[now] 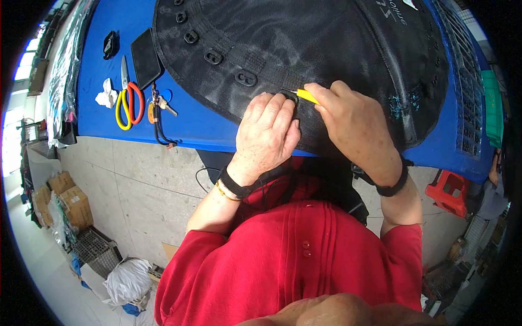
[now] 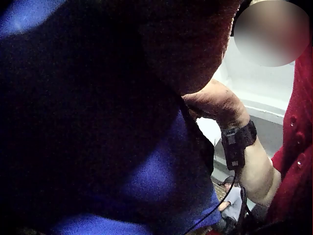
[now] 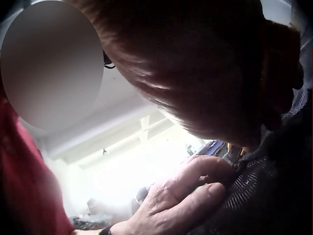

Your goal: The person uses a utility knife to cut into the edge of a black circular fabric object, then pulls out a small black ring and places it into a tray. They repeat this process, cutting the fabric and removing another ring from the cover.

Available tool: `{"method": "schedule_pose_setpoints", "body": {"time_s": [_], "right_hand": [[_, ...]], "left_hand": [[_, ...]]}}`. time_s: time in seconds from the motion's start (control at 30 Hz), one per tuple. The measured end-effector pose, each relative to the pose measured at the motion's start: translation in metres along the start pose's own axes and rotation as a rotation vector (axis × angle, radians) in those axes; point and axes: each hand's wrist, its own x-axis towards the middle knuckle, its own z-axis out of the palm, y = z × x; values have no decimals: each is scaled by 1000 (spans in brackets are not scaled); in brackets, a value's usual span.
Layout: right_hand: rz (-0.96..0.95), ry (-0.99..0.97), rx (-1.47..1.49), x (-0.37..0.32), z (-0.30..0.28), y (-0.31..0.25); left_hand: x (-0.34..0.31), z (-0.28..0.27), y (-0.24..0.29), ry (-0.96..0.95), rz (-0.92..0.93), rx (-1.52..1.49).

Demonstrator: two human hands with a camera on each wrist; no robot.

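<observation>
A rounded black mesh mat (image 1: pixel 326 38) lies over the blue table, with a webbing band and oval two-hole plastic buckles (image 1: pixel 247 77) along its edge. My left hand (image 1: pixel 266 130) bends its fingers over one dark buckle (image 1: pixel 292 97) at the near edge, largely covered by the fingertips. My right hand (image 1: pixel 356 119) grips the yellow handle of a tool with a thin metal shaft (image 1: pixel 308 96). Its shaft points left, just past the left fingertips, and its tip meets the mat. In the right wrist view the left hand (image 3: pixel 181 196) shows bent fingers and thumb against the mesh.
Left on the blue table (image 1: pixel 204 127) are red-and-yellow scissors (image 1: pixel 129 106), a black phone (image 1: pixel 146 58), keys (image 1: pixel 167 106), crumpled tissue (image 1: pixel 107 94) and a small black item (image 1: pixel 110 44). A red stool (image 1: pixel 447 192) stands at right, with cardboard boxes (image 1: pixel 73 201) at left.
</observation>
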Motion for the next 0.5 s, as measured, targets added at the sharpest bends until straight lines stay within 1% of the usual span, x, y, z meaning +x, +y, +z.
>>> {"method": "schedule_pose_setpoints", "body": {"time_s": [0.27,0.5], "right_hand": [[33,-18,-19,-4,-6,-3],[68,-49,-14,-8,-7,-4]], "left_hand": [[0,0,0,-11,-2,-4],[1,0,1,16,-4,-17]]}}
